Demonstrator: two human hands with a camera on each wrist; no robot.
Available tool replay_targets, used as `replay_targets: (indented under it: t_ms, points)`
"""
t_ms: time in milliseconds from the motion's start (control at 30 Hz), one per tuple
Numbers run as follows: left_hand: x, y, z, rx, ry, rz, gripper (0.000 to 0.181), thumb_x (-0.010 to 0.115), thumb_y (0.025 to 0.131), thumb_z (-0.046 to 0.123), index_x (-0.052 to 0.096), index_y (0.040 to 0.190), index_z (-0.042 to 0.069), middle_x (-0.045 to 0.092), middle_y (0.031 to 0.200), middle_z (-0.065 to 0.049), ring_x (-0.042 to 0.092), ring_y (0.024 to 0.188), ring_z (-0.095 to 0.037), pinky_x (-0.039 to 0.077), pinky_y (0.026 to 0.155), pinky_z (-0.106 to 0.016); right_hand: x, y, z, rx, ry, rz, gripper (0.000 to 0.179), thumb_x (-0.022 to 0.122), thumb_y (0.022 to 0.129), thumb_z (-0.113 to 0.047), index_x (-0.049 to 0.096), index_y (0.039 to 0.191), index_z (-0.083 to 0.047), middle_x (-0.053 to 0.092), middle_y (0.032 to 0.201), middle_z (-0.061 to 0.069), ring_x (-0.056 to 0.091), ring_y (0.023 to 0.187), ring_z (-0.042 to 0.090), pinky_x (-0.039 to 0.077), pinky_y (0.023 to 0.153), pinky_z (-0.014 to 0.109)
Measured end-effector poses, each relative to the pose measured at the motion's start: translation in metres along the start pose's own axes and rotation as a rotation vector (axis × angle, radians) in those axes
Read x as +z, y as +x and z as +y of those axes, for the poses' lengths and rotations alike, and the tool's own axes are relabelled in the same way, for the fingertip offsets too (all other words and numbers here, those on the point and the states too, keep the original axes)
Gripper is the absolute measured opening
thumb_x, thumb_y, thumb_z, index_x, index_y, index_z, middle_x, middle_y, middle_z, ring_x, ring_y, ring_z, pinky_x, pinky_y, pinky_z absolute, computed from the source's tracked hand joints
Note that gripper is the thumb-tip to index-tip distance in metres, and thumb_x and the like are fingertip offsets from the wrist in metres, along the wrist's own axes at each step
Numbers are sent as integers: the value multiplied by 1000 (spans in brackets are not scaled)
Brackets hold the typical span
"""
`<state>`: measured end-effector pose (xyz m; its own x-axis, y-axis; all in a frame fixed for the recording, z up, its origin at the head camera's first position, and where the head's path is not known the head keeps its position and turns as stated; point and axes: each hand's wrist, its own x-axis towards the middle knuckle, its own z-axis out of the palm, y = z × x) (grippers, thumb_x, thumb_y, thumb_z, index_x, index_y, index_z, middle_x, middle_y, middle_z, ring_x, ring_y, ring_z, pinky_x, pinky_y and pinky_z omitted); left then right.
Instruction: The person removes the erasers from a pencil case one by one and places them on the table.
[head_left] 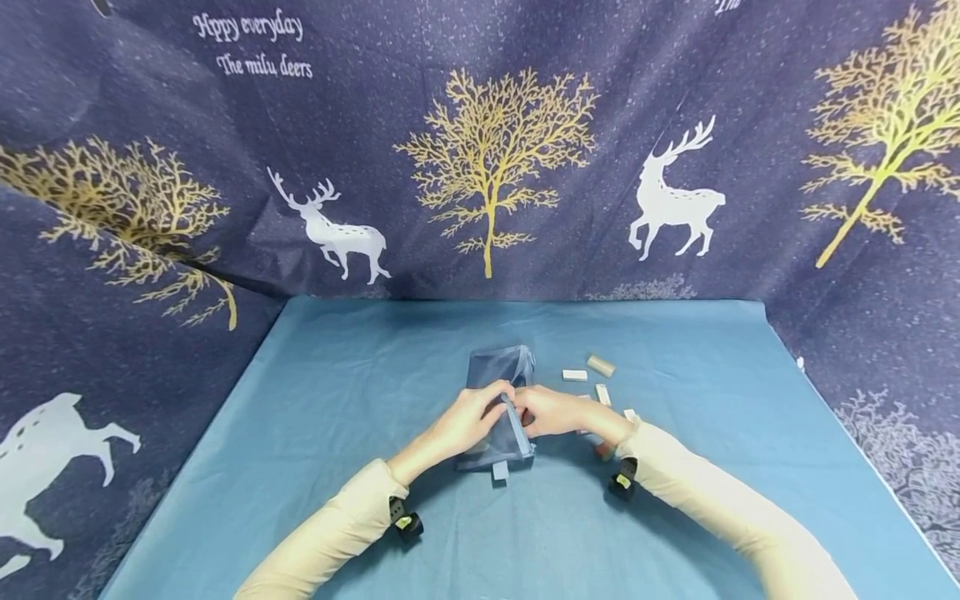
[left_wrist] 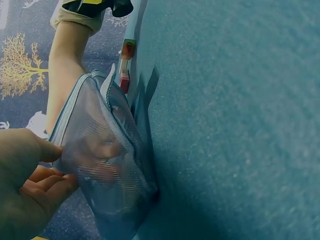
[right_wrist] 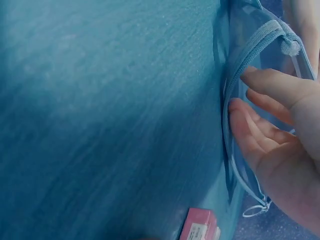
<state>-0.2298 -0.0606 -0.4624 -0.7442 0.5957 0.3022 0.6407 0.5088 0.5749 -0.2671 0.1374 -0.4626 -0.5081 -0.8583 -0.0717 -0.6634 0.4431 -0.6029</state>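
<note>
A blue see-through mesh zipper pouch (head_left: 491,362) lies lengthwise in the middle of the blue cloth, its zipped side parted. The left hand (head_left: 476,412) pinches the pouch's edge between thumb and fingers, which lifts the mouth in the left wrist view. From the other side, the right hand (head_left: 555,410) reaches into the mouth; its fingers (left_wrist: 102,150) show blurred through the mesh. In the right wrist view these fingers are fairly straight beside the zipper (right_wrist: 232,90), with nothing visible between them. A zipper pull ring (right_wrist: 255,211) hangs at one end.
Right of the pouch lie several small blocks, among them a white block (head_left: 575,375), a tan block (head_left: 601,365) and a pink block (right_wrist: 196,227) with a white label. The right forearm partly covers them. A patterned dark blue cloth (head_left: 555,275) hangs behind the table.
</note>
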Motion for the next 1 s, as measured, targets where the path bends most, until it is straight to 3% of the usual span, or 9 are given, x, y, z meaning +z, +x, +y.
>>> replay_targets:
  t_ms: [133,267,367,467,567,700,800,1000]
  points:
    - [-2,3,-1,16,16,6,15,46,95,12,52,108,17,44,61,5,28,39,-2,28,42,-15,1,3,-2,25,22,-25,20,64,77,-1,60,94,-8,58,87,0,61,78,6,49,68,17]
    - [-3,4,-2,29,33,14,13,45,96,12,51,107,18,47,63,3,30,41,-2,29,43,-15,4,8,-1,-19,45,-58,14,64,80,-6,60,94,-7,51,73,-2,45,64,1,40,62,15]
    - [-3,3,-1,39,32,17,13,44,96,11,51,105,17,52,68,2,33,43,-2,31,44,-15,8,11,0,-82,71,-81,22,63,85,-13,59,106,-8,57,86,0,47,72,5,41,69,18]
    - [-3,3,-1,43,28,19,12,43,97,11,51,104,16,51,67,2,32,43,-1,30,44,-15,12,13,2,-153,72,-92,30,60,88,-16,55,117,-10,59,111,2,54,95,9,44,85,22]
    - [-2,3,0,40,28,23,11,42,97,11,51,103,15,46,64,1,29,42,-2,28,44,-15,14,17,2,-222,18,-89,29,58,90,-15,54,117,-8,59,115,5,55,104,14,43,91,25]
    - [-1,3,0,31,32,30,12,43,97,11,52,103,15,49,69,2,28,42,-2,29,44,-16,16,21,-1,-282,-131,-68,25,57,90,-17,57,113,-6,61,111,5,56,103,14,43,91,24]
    - [0,2,0,34,33,24,12,42,97,10,51,103,15,51,70,2,29,43,-2,29,45,-16,17,21,-2,-267,-205,-65,27,58,90,-20,58,112,-6,62,110,4,57,102,13,43,91,23]
    - [1,2,-1,53,29,35,11,43,97,10,51,103,14,46,66,3,28,43,-2,28,45,-15,20,20,0,-226,-237,-48,36,61,88,-23,54,118,-5,60,116,6,55,106,14,43,92,24]
